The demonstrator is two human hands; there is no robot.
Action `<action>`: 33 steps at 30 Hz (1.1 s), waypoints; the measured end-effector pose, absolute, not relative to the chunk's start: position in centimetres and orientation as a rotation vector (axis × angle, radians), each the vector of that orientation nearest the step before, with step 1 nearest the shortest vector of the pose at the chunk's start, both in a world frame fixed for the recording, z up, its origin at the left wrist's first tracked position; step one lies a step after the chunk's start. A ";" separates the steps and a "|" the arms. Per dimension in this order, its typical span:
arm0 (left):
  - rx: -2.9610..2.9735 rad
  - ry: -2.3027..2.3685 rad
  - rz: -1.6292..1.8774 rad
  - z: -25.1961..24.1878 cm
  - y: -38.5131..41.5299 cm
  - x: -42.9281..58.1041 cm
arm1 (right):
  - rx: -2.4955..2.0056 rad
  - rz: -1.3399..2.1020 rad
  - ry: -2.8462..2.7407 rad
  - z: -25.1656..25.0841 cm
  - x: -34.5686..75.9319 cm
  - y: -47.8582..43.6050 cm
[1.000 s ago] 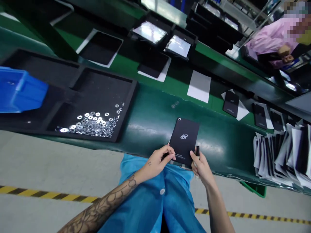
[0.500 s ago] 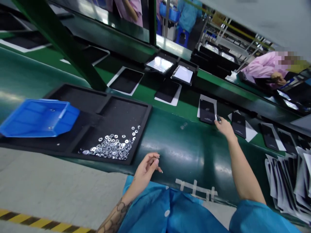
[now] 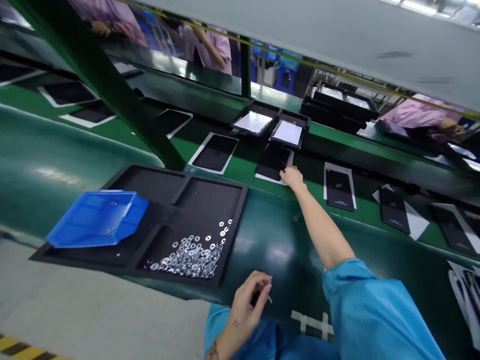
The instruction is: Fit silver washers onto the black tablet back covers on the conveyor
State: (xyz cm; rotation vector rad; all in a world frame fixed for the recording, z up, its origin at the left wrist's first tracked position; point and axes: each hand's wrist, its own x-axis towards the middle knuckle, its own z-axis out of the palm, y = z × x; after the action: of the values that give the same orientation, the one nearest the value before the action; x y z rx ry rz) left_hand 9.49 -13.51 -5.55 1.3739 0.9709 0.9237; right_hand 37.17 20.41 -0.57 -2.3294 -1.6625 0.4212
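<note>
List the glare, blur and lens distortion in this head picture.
Head view: the two bright screens are blown out near white; glare patches lie on the dark green bench; the washers sparkle; the wide lens bows the bench and leans the green post; the right hand on the black tablet looks slightly soft, the far people softer.

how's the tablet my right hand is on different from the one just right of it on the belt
The touched tablet shows a plain dark face, no mark visible; the logo tablet shows a pale logo and small print. The right hand rests on the touched tablet's near corner; the logo tablet lies free. Both are dark, flat, on white sheets on the green belt.
</note>
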 end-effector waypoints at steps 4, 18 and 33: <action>1.439 0.968 0.915 -5.2 -13.6 9.3 | -2.412 0.379 -1.647 -0.8 39.1 18.8; 1.418 0.962 0.832 -4.0 -10.8 10.0 | -2.161 0.201 -1.471 6.5 51.1 2.9; 1.739 0.902 0.564 1.7 0.1 17.5 | -1.713 0.733 -2.658 4.7 33.6 -18.5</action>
State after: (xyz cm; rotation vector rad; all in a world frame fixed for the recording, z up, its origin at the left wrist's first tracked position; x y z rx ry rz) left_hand 17.53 0.08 1.67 1.7394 0.9022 0.5636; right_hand 33.64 -18.50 4.74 -1.7132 -2.6575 0.7331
